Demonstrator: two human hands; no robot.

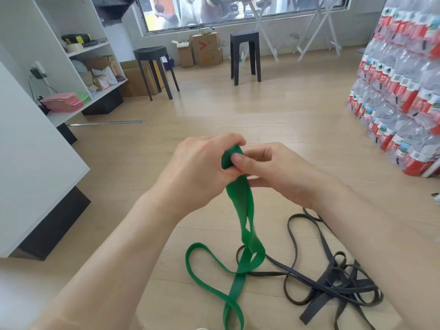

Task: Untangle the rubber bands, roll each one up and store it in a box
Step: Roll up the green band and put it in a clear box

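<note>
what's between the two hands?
Head view: only the top end of the green band, pinched by the left hand and right hand. The rest hangs to the floor.

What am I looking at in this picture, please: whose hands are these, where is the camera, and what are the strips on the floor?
No machine is here: a person works with bare hands. The single picture comes from a wide-angle camera worn on their head, looking forward and down. The left hand and right hand both pinch the top end of a green rubber band; the rest hangs down and loops on the wooden floor. Beside it on the right lies a tangle of dark bands. Farther back stand black stools, cardboard boxes and packs of bottled water.
</note>
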